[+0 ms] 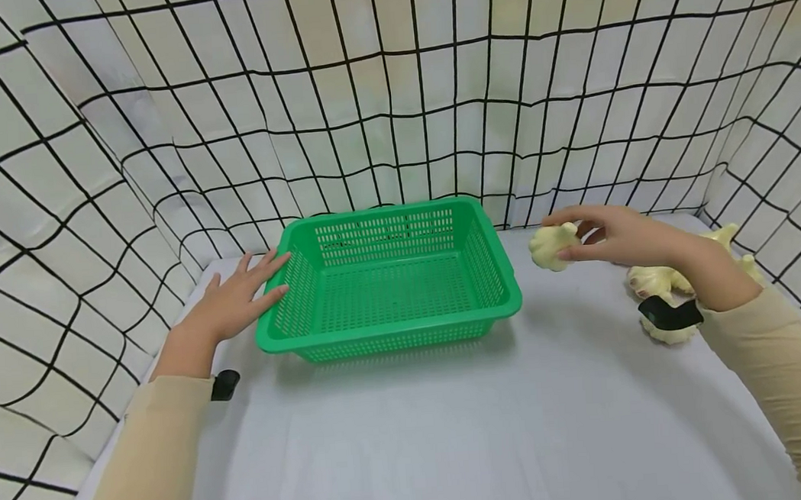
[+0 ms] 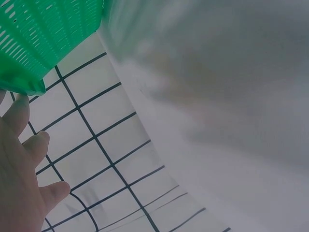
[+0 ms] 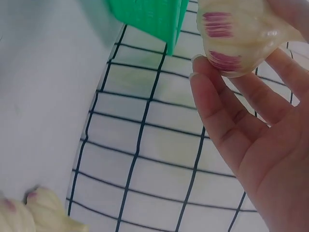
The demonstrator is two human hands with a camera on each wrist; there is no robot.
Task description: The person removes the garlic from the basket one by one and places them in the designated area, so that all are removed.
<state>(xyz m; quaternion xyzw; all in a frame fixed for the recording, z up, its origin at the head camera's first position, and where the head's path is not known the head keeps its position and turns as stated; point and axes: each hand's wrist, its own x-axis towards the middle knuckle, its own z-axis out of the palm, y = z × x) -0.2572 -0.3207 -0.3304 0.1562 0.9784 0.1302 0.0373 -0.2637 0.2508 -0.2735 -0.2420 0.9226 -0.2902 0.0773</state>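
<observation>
A garlic bulb, pale with purple streaks in the right wrist view, is pinched between the thumb and fingers of my right hand. It hangs above the table just right of a green plastic basket. My left hand lies at the basket's left end with fingers spread, its fingertips on the rim. In the left wrist view those fingers reach up to the basket's green edge. Inside, the perforated basket holds nothing.
More garlic bulbs lie on the white table at the right, partly hidden by my right forearm. White walls with a black grid pattern enclose the table at the back and both sides.
</observation>
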